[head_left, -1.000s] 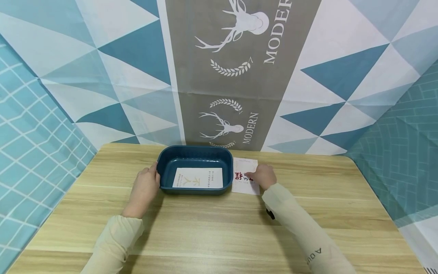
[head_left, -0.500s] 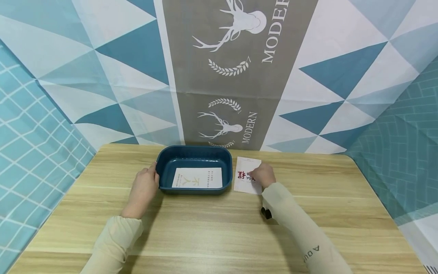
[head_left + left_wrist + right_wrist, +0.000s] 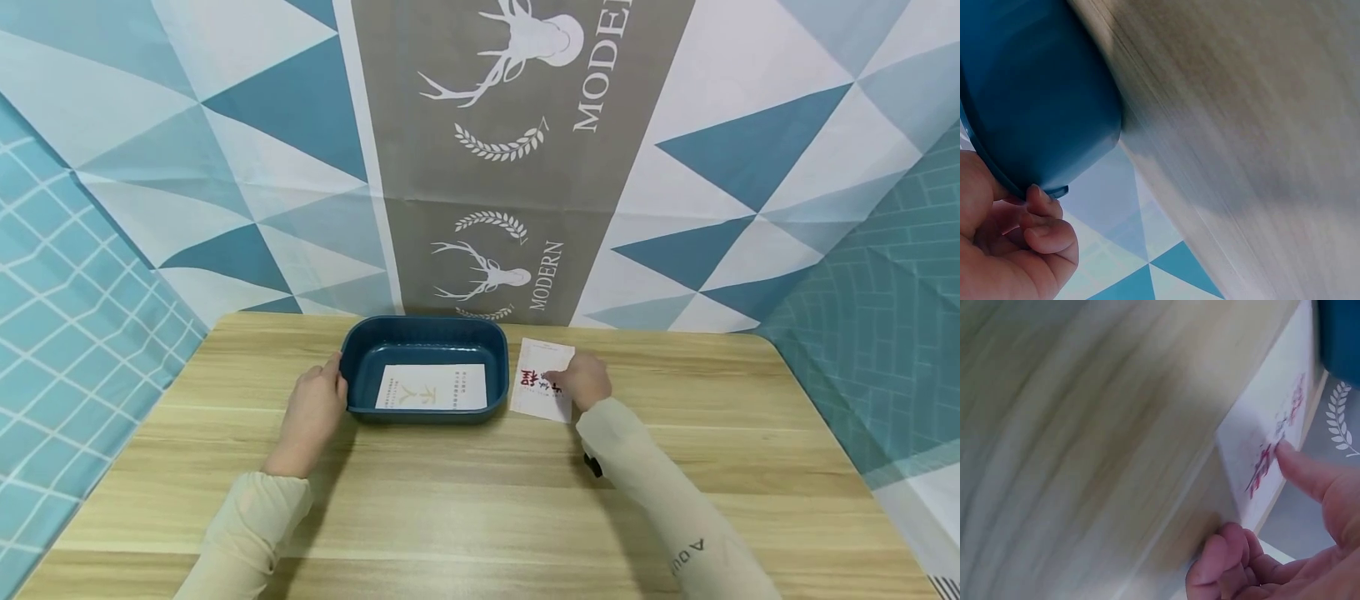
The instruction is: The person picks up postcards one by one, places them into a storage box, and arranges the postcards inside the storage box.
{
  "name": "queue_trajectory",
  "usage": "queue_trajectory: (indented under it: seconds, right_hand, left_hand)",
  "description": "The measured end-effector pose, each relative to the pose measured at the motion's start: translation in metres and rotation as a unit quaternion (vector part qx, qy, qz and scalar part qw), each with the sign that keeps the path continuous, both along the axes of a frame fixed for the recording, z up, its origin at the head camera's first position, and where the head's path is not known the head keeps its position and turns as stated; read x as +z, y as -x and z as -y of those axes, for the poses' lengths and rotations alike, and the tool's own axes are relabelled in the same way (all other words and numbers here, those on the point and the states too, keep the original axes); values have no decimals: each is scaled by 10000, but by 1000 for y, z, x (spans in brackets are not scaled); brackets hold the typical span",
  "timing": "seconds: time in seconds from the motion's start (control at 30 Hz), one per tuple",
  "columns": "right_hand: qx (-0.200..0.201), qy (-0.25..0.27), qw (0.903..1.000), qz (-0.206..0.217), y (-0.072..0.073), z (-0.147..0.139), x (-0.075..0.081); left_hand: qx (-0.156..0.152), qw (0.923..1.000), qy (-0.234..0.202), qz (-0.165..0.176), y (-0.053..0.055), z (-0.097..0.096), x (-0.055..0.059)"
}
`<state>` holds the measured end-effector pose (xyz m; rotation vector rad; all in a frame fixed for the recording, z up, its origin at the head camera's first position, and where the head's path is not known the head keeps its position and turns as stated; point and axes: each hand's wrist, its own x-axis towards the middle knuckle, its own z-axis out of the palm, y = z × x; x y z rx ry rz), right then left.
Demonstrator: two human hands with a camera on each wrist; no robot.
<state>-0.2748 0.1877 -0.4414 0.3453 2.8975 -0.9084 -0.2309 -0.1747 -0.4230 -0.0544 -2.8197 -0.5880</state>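
Observation:
A dark blue rectangular dish (image 3: 423, 417) stands near the back edge of the table. My left hand (image 3: 315, 404) holds its left end; in the left wrist view, thumb and curled fingers (image 3: 1050, 234) pinch the small lip at its rim. Flat inside the dish lies a white card (image 3: 431, 387) with gold and black characters. Right of the dish is another white card (image 3: 540, 404), printed with red and black characters. My right hand (image 3: 588, 382) pinches its right side, thumb (image 3: 1300, 469) on the printed face and the other fingers curled at the edge.
The light wood table (image 3: 480, 508) reaches back to a patterned wall cloth (image 3: 487, 183) with deer heads and triangles. Blue tile-pattern cloth (image 3: 82, 333) hangs on the left side. A small black object (image 3: 592, 465) shows under the right sleeve.
The red-printed card has shifted slightly right, away from the dish, and turned a little with my right hand. My left hand and the dish stay in place.

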Motion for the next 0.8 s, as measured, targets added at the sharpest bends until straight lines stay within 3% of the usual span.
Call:
queue_trajectory:
  seconds: [0.17,0.33,0.47,0.57,0.8]
  right_hand:
    - [-83,428,9989,151,3,1,1]
    - [-409,902,9944,376,8,-1,0]
    - [-592,761,9943,456,11,-1,0]
    - [-571,600,9959,363,11,1,3]
    - [-362,1256,9913,-122,12,-2,9]
  left_hand:
    - [-11,10000,0,19,-1,1,1]
    - [-25,10000,6,7,0,1,1]
    - [-44,10000,29,5,1,1,0]
    - [-45,10000,63,-35,1,1,0]
    - [-57,9999,73,-97,1,0,0]
